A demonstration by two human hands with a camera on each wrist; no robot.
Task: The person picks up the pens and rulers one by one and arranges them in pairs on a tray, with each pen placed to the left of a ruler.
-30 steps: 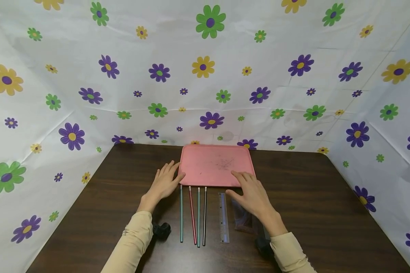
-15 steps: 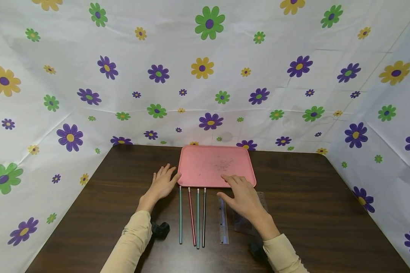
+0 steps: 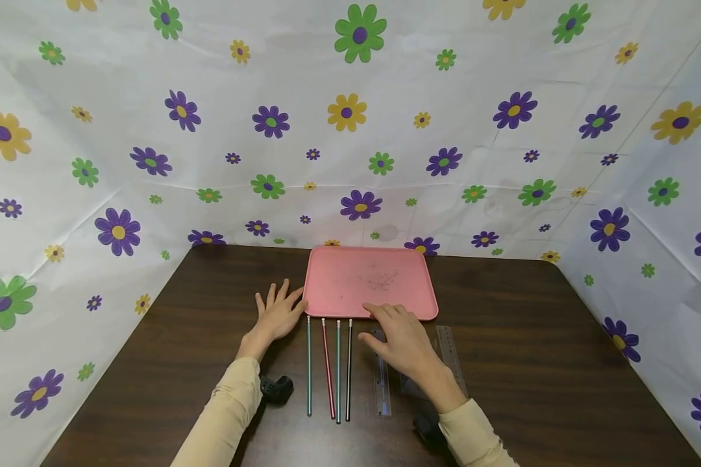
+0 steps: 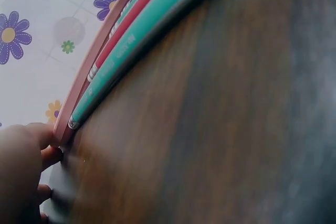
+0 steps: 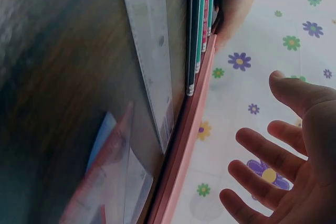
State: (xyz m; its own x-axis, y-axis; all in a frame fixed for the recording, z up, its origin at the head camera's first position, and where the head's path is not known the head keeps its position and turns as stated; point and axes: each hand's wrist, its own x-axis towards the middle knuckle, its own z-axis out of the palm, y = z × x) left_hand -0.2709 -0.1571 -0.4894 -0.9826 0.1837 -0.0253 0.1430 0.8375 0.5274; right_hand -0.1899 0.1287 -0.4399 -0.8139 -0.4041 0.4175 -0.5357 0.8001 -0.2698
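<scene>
A pink tray (image 3: 356, 279) lies at the back of the table. My left hand (image 3: 273, 321) is at its front left corner, fingers spread, thumb right at the rim in the left wrist view. My right hand (image 3: 403, 340) hovers with fingers extended over the tray's front edge and a clear ruler (image 3: 382, 386). Side by side in front of the tray lie a teal pencil (image 3: 309, 370), a red pencil (image 3: 328, 366), another teal pencil (image 3: 338, 383) and a black pencil (image 3: 349, 376), eraser ends toward it. Translucent pointed plastic pieces (image 5: 102, 182) show below my right hand in the right wrist view.
A second clear ruler (image 3: 448, 350) lies right of my right hand, partly hidden by the arm. The dark wooden table (image 3: 526, 363) is bounded by a white flowered cloth (image 3: 304, 78) at the back and sides. A black wrist camera (image 3: 277, 390) hangs under the left wrist.
My right hand has moved left, from over the plastic pieces toward the ruler and pencils, uncovering the right-hand ruler. My left hand has shifted slightly left, its fingers more spread. Tray and pencils stay put.
</scene>
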